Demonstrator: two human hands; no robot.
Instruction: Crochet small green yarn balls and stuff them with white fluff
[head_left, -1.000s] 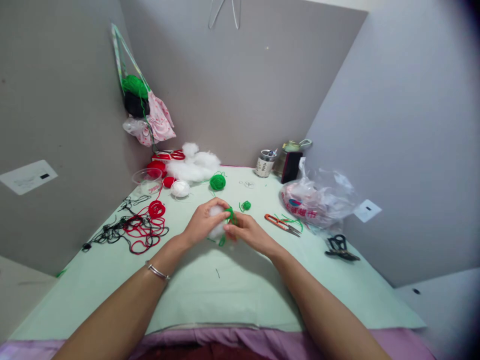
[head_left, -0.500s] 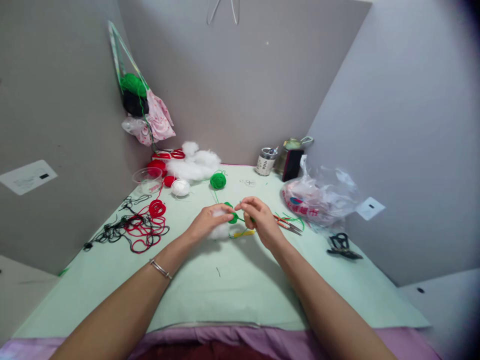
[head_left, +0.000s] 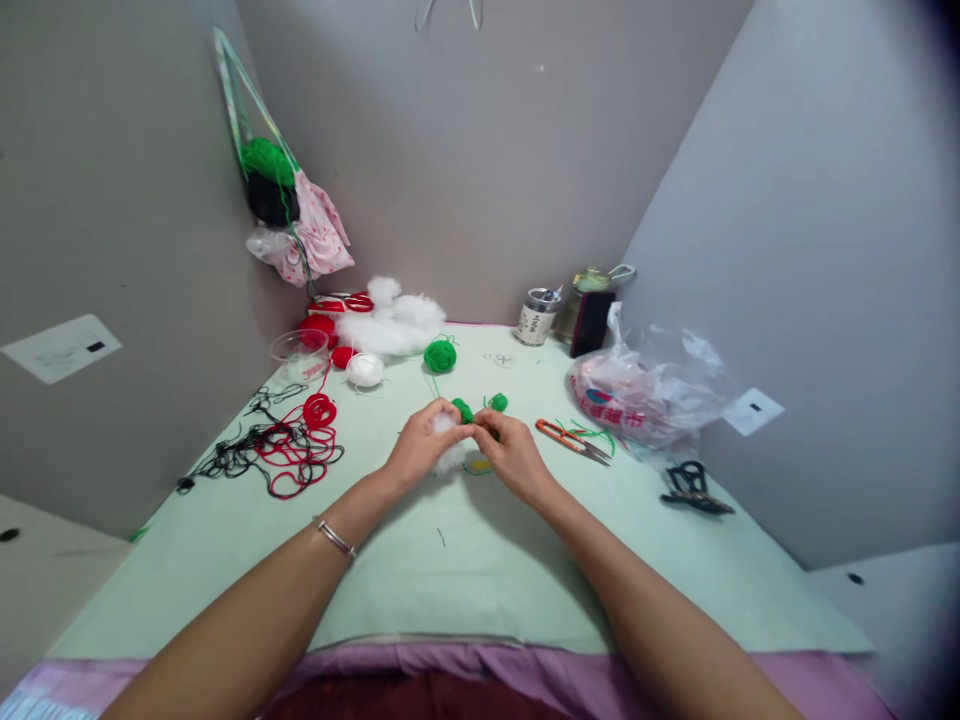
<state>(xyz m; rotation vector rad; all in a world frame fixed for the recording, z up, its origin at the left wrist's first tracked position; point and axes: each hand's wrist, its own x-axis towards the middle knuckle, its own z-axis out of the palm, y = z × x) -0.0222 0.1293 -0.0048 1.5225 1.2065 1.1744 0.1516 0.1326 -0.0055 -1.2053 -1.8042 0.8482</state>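
My left hand (head_left: 422, 442) pinches a small green crocheted piece (head_left: 463, 409) between thumb and fingers. From the right, the closed fingertips of my right hand (head_left: 516, 455) meet the same piece at its edge; whether they also grip a strand is hidden. White stuffing (head_left: 450, 460) shows below and beside the left fingers. Under the hands lies a yellow-handled tool (head_left: 478, 466), partly covered. Just beyond the right hand rests a small green yarn piece (head_left: 498, 402). A green yarn ball (head_left: 440, 355) sits farther back.
Orange thread snips (head_left: 571, 440) and green scraps lie to the right, near a plastic bag (head_left: 637, 395) and a black clip (head_left: 694, 490). Tangled black and red yarn (head_left: 300, 445) spreads at left. A white yarn ball (head_left: 365, 370), fluffy stuffing (head_left: 394, 325) and a can (head_left: 537, 318) stand behind.
My right hand has come down and left, and its fingertips now meet the left's at the green piece. The small green yarn piece beyond it has come into sight. The view has shifted slightly.
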